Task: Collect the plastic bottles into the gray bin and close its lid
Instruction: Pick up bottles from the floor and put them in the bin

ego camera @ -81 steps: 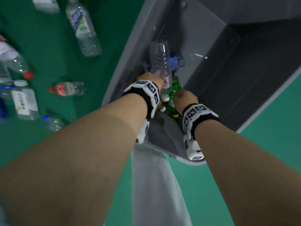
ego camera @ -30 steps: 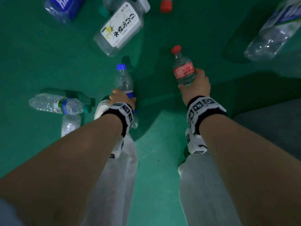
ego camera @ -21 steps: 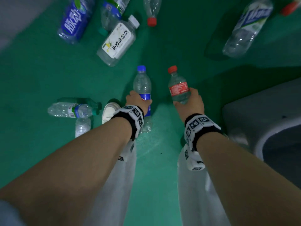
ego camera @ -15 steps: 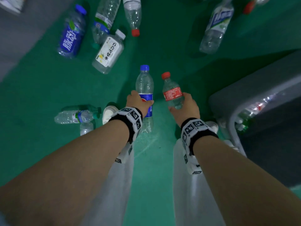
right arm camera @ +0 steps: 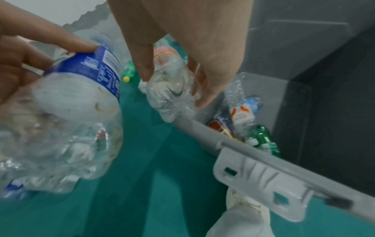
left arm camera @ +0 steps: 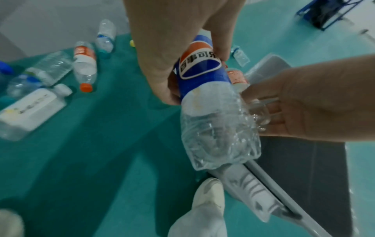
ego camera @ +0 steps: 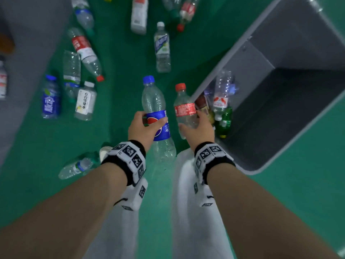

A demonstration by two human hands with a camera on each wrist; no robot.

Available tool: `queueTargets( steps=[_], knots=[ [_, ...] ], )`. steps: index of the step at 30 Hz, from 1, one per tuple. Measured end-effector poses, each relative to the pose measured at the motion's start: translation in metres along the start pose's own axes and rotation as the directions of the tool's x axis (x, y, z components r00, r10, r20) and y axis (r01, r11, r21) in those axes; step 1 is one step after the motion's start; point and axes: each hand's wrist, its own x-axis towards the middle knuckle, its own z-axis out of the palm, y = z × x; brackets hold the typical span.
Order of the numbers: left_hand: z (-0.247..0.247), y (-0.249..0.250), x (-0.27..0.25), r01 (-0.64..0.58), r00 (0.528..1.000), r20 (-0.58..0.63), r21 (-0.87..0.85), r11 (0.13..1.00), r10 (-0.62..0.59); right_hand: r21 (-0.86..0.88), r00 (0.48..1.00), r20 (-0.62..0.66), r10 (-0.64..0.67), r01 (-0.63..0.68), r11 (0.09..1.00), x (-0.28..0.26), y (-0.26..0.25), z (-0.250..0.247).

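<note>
My left hand [ego camera: 144, 126] grips a clear bottle with a blue cap and blue label [ego camera: 155, 101], held above the green floor; the left wrist view shows the same blue-label bottle [left arm camera: 205, 89] close up. My right hand [ego camera: 198, 128] holds a smaller red-cap, red-label bottle [ego camera: 183, 107] just left of the gray bin [ego camera: 291, 113]; its clear base [right arm camera: 172, 96] hangs over the bin's rim [right arm camera: 263, 158] in the right wrist view. The bin stands open with several bottles [ego camera: 221, 103] piled in its near-left corner.
Several loose bottles lie on the green floor [ego camera: 121, 58] ahead and to the left, among them a blue-label one [ego camera: 50, 98], a white square one [ego camera: 85, 101] and one by my left shoe [ego camera: 76, 167]. A gray floor strip [ego camera: 24, 43] runs along the left.
Both hands lifted a bottle from the floor and carried it right, toward the bin. The view swung right, so the open bin now fills the right side.
</note>
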Motion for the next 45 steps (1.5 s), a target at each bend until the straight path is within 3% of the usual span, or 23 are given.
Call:
queueTargets(
  steps=[7,14,19,24,30,38,41,45],
  knots=[
    [0.115,0.063,-0.039,-0.207,0.959,0.225,0.141,0.968,0.172,0.218,0.971,-0.143,0.19,-0.156,0.963,0.034,0.053,-0.111],
    [0.24,0.093,-0.018,-0.303,0.927,0.336,0.406,0.862,0.168,0.32,0.904,-0.174,0.391,-0.324,0.89,0.075,0.115,-0.174],
    [0.307,0.086,0.02,-0.358,0.909,0.399,0.604,0.712,0.118,0.291,0.861,-0.094,0.5,-0.457,0.841,0.112,0.146,-0.168],
    [0.345,0.065,0.06,-0.39,0.899,0.434,0.719,0.575,0.067,0.246,0.832,-0.11,0.544,-0.507,0.826,0.147,0.165,-0.149],
    [0.377,0.049,0.1,-0.413,0.894,0.445,0.775,0.479,0.05,0.197,0.8,-0.114,0.588,-0.562,0.803,0.188,0.17,-0.135],
    [0.409,0.041,0.143,-0.366,0.912,0.408,0.761,0.535,0.043,0.363,0.686,-0.068,0.725,-0.66,0.658,0.238,0.178,-0.123],
    [0.419,0.038,0.151,-0.366,0.911,0.411,0.75,0.55,0.046,0.384,0.684,-0.07,0.726,-0.653,0.652,0.249,0.184,-0.119],
    [0.43,0.03,0.154,-0.412,0.895,0.441,0.764,0.496,0.065,0.409,0.68,-0.072,0.73,-0.647,0.644,0.261,0.194,-0.114]
  ],
)
